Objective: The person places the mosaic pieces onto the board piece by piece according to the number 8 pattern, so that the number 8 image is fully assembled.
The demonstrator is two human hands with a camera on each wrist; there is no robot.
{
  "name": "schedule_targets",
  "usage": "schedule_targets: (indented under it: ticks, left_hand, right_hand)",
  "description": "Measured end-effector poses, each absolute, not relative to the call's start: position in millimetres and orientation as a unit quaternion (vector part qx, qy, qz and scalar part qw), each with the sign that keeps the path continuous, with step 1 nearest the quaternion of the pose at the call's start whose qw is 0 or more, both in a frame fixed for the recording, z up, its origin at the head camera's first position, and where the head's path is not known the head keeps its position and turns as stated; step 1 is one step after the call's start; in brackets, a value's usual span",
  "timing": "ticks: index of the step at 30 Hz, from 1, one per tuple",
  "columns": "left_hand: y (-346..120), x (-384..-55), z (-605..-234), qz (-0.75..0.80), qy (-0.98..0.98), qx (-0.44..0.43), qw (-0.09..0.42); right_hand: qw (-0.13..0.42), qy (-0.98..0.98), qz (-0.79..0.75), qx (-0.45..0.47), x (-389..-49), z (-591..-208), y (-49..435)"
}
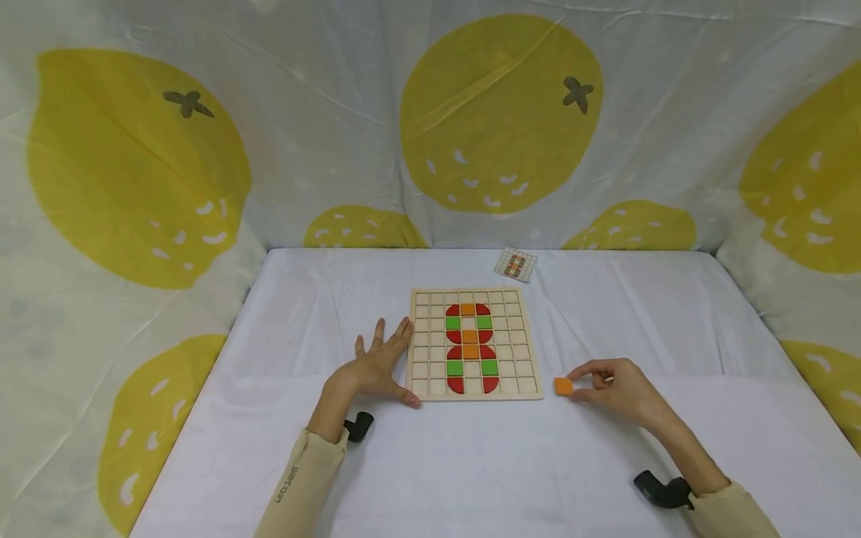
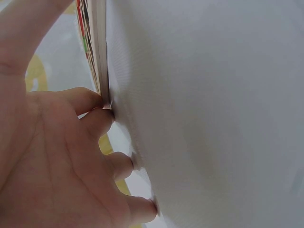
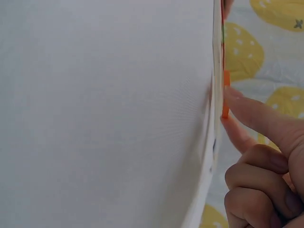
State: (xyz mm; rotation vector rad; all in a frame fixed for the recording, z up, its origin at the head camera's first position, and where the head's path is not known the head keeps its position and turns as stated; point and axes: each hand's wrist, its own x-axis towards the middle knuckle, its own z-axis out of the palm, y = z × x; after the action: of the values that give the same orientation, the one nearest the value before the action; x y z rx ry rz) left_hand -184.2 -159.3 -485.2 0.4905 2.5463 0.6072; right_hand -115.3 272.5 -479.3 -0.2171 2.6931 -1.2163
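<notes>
A wooden grid board (image 1: 513, 349) lies on the white cloth, bearing red rounded, green square and orange square pieces arranged like a figure 8. In its lowest filled row, red pieces sit on either side of a bare cell. My left hand (image 1: 373, 371) is spread at the board's left side, index finger and thumb at its edge; the left wrist view shows fingertips down on the cloth. Just right of the board, my right hand (image 1: 619, 385) pinches an orange square tile (image 1: 563, 385) between thumb and index finger. Its other fingers are curled in, as the right wrist view shows.
A small card (image 1: 516, 264) with a printed grid pattern lies behind the board, near the back of the table. Fabric with yellow lemons (image 1: 501, 112) walls the back and sides. A black wrist camera (image 1: 662, 490) sits beneath the right forearm.
</notes>
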Motion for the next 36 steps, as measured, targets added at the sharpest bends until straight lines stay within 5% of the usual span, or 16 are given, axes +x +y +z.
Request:
schedule_targets:
  ticks: [23, 36]
  left_hand:
    - [-158.8, -180.3, -478.5, 0.219, 0.930, 0.177, 0.235]
    - [-161.9, -181.5, -486.2, 0.237, 0.927, 0.184, 0.225]
  right_hand:
    - [0.116, 0.884, -0.434, -0.128, -142.0, -475.0, 158.8]
    - [0.137, 0.885, -0.425, -0.134, -142.8, -478.7, 145.0]
